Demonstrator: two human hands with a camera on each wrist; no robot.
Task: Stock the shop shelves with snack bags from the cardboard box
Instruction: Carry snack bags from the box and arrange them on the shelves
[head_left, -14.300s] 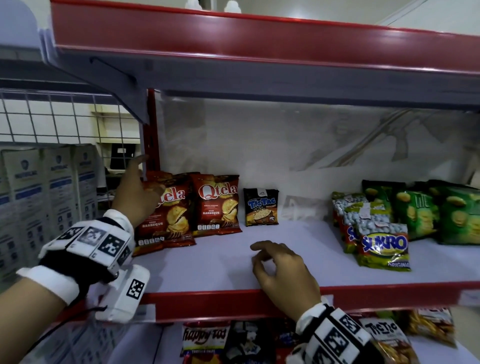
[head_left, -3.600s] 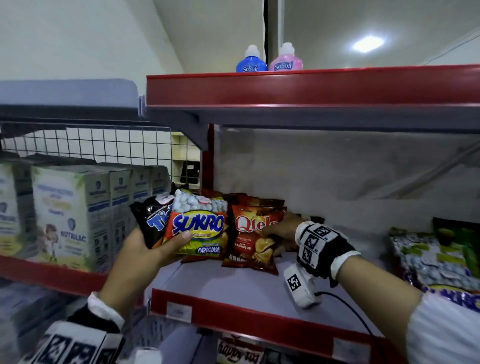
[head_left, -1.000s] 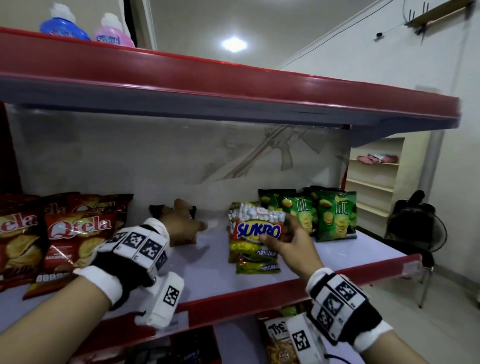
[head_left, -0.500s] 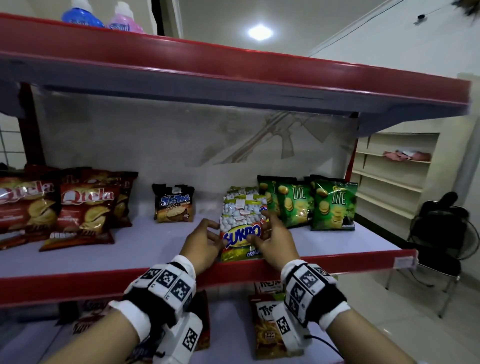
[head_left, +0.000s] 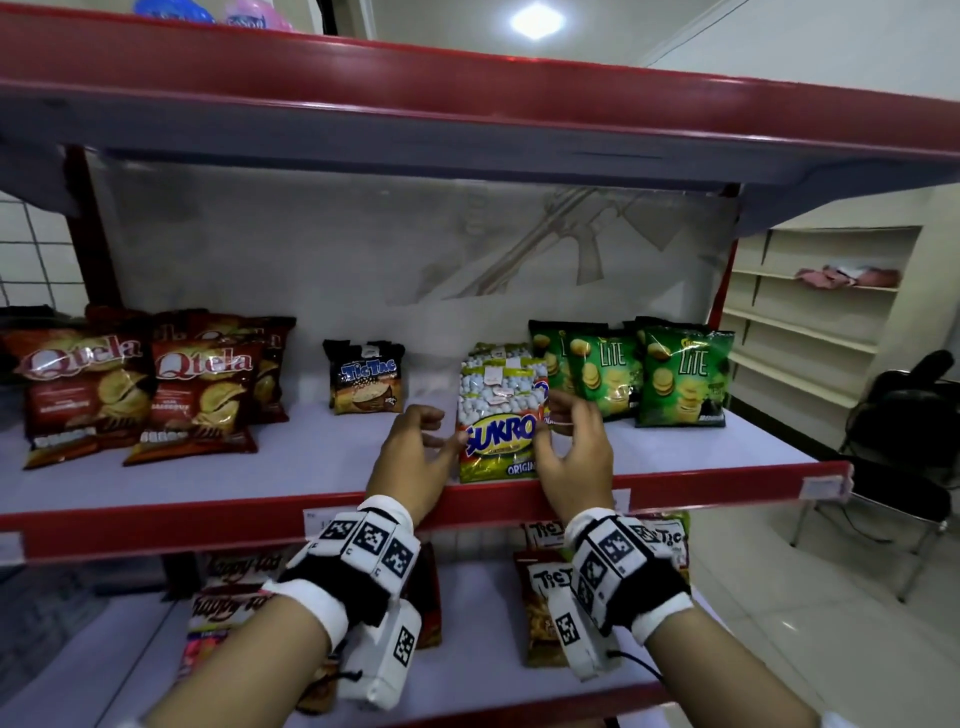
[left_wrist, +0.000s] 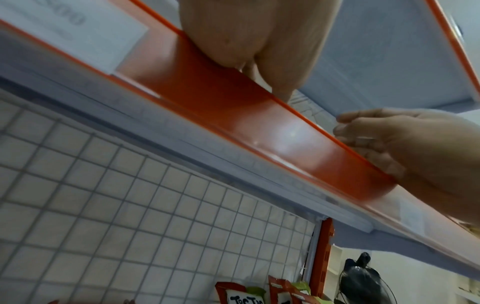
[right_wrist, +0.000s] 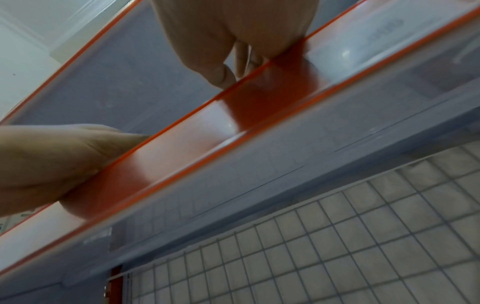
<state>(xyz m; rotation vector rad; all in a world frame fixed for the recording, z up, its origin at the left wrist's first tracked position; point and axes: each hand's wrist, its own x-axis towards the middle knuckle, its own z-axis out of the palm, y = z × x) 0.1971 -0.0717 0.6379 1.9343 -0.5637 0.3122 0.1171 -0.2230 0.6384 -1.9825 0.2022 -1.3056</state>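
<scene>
A person's left hand (head_left: 415, 457) and right hand (head_left: 574, 457) are flanking the Sukro bag (head_left: 501, 415) standing at the front of the shop's middle shelf (head_left: 311, 467). Half a second ago both hands were pressed against the bag's sides; now the fingers are loosening, with the left grip relaxed and its fingertips just touching the bag's left edge, and the right grip loosely curled beside the bag's right edge, holding nothing. The bag is standing upright between the two grips, more Sukro bags stacked behind it. Just right of the right hand are sitting green Lite bags (head_left: 680, 379); beyond the left hand is standing a Tic Tac bag (head_left: 366, 379), with red Qtela bags (head_left: 202, 395) farther left. The wrist cameras are showing only the shelf's red edge from below.
</scene>
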